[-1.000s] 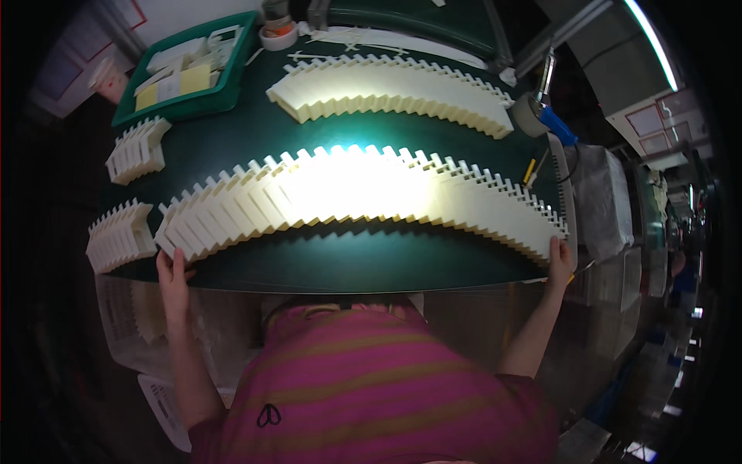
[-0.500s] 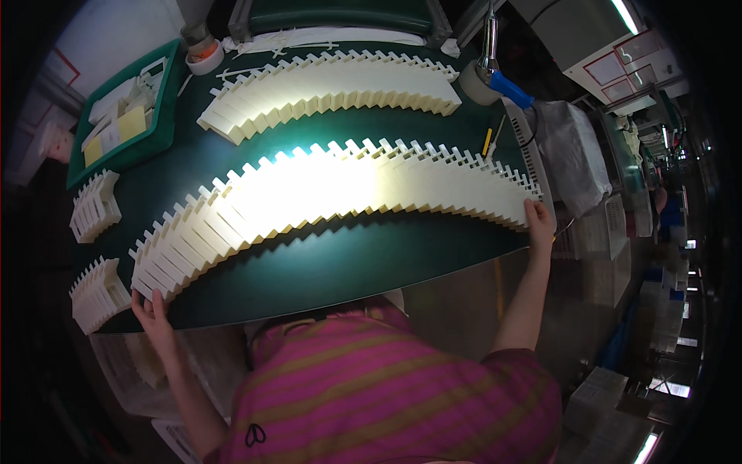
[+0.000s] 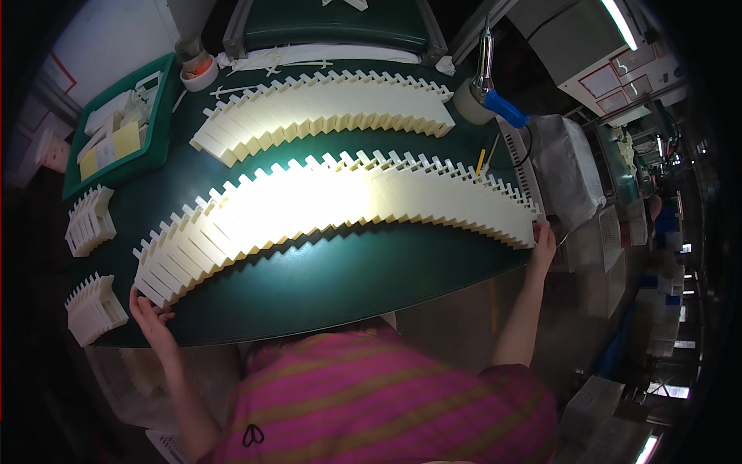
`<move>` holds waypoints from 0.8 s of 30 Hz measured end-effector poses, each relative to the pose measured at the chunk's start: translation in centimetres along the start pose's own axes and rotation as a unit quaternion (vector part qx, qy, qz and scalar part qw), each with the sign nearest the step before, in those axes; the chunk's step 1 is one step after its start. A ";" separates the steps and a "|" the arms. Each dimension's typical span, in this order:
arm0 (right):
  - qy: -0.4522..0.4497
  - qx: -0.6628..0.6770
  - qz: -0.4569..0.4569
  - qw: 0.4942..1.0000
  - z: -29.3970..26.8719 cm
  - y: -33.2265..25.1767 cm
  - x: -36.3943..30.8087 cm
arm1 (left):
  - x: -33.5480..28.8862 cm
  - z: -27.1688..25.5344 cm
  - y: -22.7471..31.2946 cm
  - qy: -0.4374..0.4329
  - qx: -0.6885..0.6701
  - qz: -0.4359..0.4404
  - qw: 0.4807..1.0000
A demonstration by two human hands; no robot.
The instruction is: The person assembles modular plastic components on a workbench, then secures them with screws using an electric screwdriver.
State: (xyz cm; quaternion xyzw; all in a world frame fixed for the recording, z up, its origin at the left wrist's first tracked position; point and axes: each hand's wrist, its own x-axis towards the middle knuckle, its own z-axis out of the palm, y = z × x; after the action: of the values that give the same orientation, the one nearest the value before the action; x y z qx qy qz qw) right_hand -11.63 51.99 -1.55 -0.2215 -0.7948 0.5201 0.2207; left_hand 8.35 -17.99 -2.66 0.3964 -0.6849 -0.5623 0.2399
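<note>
A long curved row of white plastic parts, standing side by side with pegs along the far edge, arcs across the green table. My left hand is at its left end, one finger along the outer side and the thumb by the near corner. At the right end, my right hand has its fingers close together against the last part. The row lies between both hands, and its middle is washed out by bright light. Behind it is a second, shorter curved row of similar parts, untouched.
Two short stacks of white parts lie at the left edge. A green tray holds white pieces and yellow paper. Tape rolls, a blue-handled tool and a yellow stick lie farther back.
The view has tilted slightly, so everything sits lower. The row's left end has shifted a little away from me. My left thumb has come down by the corner; both hands stay at the ends.
</note>
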 end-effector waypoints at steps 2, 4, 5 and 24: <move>0.141 -0.074 -0.058 0.986 0.2 -1.7 0.8 | 0.6 0.1 -0.8 0.019 -0.008 0.029 0.999; 0.134 -0.063 -0.113 0.983 1.4 -5.3 2.4 | 1.6 -0.2 -2.1 0.017 0.030 0.045 0.998; 0.075 -0.104 -0.181 0.975 2.6 -7.8 3.4 | 1.7 0.0 -2.2 0.030 0.013 0.055 0.998; -0.174 -0.535 -0.182 0.807 20.9 -18.2 17.4 | 0.4 1.3 -0.9 0.084 -0.004 0.093 0.992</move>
State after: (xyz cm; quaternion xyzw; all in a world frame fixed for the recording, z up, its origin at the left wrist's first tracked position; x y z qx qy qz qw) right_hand -40.05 40.28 9.83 -0.0618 -0.9979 -0.0070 0.0163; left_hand 7.38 -17.66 -3.89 0.3762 -0.6938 -0.5050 0.3494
